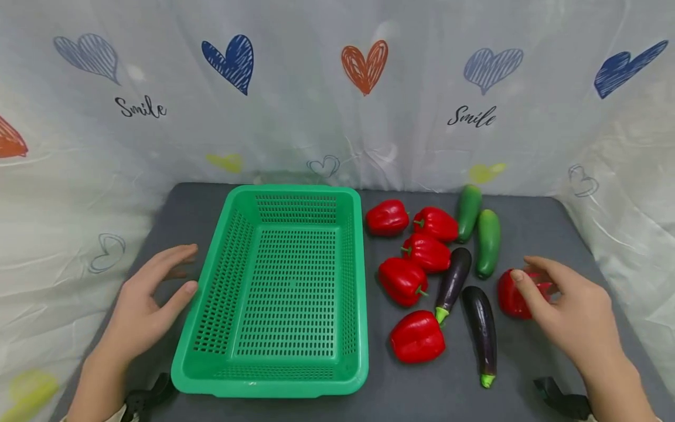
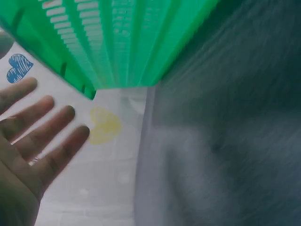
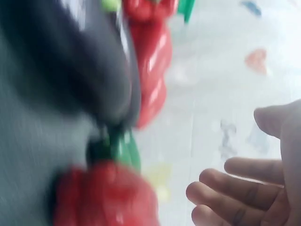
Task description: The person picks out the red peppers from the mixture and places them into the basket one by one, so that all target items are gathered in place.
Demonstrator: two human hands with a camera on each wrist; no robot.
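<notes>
My left hand [image 1: 141, 305] is beside the left rim of a green perforated plastic basket [image 1: 360, 293], fingers extended and thumb apart. In the left wrist view its spread fingers [image 2: 49, 155] hold nothing, and the basket wall [image 2: 127, 42] rises above them. On the right, my right hand [image 1: 577, 305] hovers by a red bell pepper [image 1: 511, 296], partly hiding it in the head view. The right wrist view shows this hand [image 3: 249, 197] with loosely bent fingers, apart from the blurred pepper [image 3: 108, 197]. Two dark purple eggplants [image 1: 481, 328] lie left of that hand.
Several more red bell peppers [image 1: 403, 281] lie between the basket and the eggplants. Two green cucumbers [image 1: 488, 240] rest near the back edge of the grey table [image 1: 369, 375]. A white curtain with printed hearts [image 1: 295, 105] hangs behind and at both sides.
</notes>
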